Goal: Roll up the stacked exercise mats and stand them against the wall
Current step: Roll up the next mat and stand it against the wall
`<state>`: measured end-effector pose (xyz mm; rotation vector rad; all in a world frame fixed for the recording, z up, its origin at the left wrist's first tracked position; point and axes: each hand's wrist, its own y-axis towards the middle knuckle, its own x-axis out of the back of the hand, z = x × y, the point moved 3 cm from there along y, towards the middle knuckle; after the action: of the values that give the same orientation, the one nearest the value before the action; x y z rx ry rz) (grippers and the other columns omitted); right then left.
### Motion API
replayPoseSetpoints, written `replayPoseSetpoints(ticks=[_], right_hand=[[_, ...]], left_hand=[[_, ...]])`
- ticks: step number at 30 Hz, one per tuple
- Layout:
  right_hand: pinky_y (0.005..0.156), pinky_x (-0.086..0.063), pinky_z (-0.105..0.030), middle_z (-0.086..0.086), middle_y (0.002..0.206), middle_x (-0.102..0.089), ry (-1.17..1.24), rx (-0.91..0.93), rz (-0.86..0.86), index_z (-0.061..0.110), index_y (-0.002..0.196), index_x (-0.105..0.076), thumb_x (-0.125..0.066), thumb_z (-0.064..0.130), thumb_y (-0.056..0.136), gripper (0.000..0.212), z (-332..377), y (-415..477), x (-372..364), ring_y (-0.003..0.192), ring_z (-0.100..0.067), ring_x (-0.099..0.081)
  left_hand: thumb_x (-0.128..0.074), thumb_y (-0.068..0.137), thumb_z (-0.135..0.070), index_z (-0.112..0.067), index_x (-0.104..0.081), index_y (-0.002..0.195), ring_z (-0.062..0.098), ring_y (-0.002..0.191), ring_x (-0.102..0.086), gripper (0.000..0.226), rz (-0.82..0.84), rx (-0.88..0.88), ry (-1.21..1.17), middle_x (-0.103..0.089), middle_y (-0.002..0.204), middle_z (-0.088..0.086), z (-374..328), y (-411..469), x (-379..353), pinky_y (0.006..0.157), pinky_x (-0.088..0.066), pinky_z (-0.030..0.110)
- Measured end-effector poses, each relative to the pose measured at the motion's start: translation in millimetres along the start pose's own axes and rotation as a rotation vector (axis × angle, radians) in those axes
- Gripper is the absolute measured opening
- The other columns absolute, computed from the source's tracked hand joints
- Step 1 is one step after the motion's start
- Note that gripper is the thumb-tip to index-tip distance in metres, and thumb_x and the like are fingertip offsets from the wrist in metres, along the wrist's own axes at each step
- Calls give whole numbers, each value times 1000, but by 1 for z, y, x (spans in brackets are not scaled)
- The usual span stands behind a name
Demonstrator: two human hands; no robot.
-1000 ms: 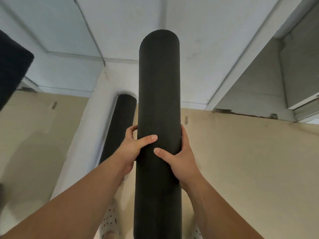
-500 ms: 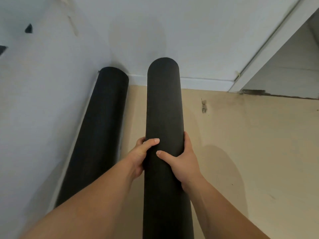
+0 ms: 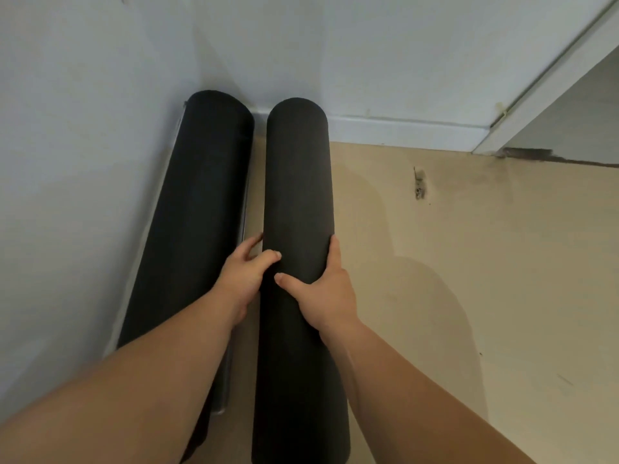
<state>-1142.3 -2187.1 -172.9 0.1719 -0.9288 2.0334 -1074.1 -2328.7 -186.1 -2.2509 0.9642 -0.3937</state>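
I hold a rolled black exercise mat (image 3: 298, 182) between both hands, its far end pointing into the room corner. My left hand (image 3: 243, 277) grips its left side with the thumb across the front. My right hand (image 3: 326, 289) wraps its right side, thumb on the front too. A second rolled black mat (image 3: 197, 222) leans against the left wall (image 3: 77, 155), close beside the held one, a narrow gap between them.
White walls meet in a corner behind the mats, with a white baseboard (image 3: 402, 128) along the back wall. A white door frame (image 3: 542, 85) runs diagonally at the upper right. The beige floor (image 3: 469, 279) spreads out to the right.
The view has tilted down from the ceiling toward the corner. The held mat has come closer to the leaning mat and the walls. Both hands keep the same grip.
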Motion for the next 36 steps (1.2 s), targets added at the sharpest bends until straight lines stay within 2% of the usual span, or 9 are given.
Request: replayPoseSetpoints(ticks=[3, 6, 9, 12, 17, 23, 26, 30, 36], right_hand=[[97, -51, -36, -6, 136, -52, -48, 9, -10, 42, 164, 3, -83, 66, 71, 129, 14, 5, -8, 117, -25, -59], [86, -48, -31, -6, 130, -50, -73, 13, 21, 45, 164, 5, -80, 68, 74, 126, 18, 2, -14, 96, -18, -51], [96, -45, -29, -2, 149, -47, -38, 81, 73, 42, 165, -2, -86, 64, 69, 131, 9, -7, -7, 124, -17, -54], [113, -41, -35, 4, 162, -34, -59, 54, 185, 42, 164, 6, -91, 71, 52, 151, -10, -25, -7, 147, -19, -38], [105, -52, -38, 5, 150, -48, 95, -125, 214, 45, 164, 4, -94, 66, 44, 156, -31, -42, -21, 132, -20, -54], [91, -52, -31, 5, 144, -51, 99, -103, 216, 45, 163, 5, -93, 62, 53, 148, -24, -42, -32, 123, -19, -56], [88, -47, -27, 4, 150, -50, 109, -98, 238, 41, 164, 8, -92, 65, 57, 148, -15, -46, -48, 129, -20, -56], [103, -48, -34, 2, 161, -42, 122, -120, 254, 38, 164, 10, -94, 60, 56, 152, -9, -43, -53, 139, -23, -50], [96, -41, -27, 1, 163, -39, 32, -128, 349, 35, 165, 13, -93, 59, 64, 148, -9, -41, -36, 142, -24, -47]], left_hand=[[-66, 94, -15, -37, -52, 145, 11, 123, -56, 58, -103, -216, 200, -57, 140, -6, -24, 4, 3, 95, -50, 27], [-77, 86, -36, -38, -53, 144, 11, 129, -51, 63, -156, -353, 424, -52, 143, -7, -32, 4, -1, 109, -47, 36], [-85, 78, -43, -40, -41, 152, 16, 134, -47, 86, -167, -358, 514, -45, 148, -3, -31, 2, -8, 113, -44, 41], [-83, 79, -46, -40, -36, 155, 20, 136, -45, 90, -239, -338, 557, -42, 150, -1, -32, 0, -9, 115, -42, 45], [-80, 84, -43, -42, -34, 155, 22, 133, -48, 85, -223, -306, 547, -42, 149, -1, -34, -5, -12, 112, -45, 48], [-63, 96, -45, -30, -43, 153, 27, 145, -34, 62, -323, -527, 1079, -36, 160, 3, -43, -30, -10, 117, -36, 48], [-60, 98, -46, -26, -44, 153, 23, 147, -34, 61, -281, -600, 1214, -34, 163, 1, -40, -35, -1, 119, -33, 45], [-56, 99, -53, -29, -39, 156, 22, 147, -35, 64, -221, -576, 1321, -27, 167, -2, -40, -29, 6, 122, -29, 47], [-51, 101, -53, -30, -32, 158, 25, 149, -31, 65, -206, -503, 1435, -21, 168, 0, -42, -32, -3, 122, -28, 51]])
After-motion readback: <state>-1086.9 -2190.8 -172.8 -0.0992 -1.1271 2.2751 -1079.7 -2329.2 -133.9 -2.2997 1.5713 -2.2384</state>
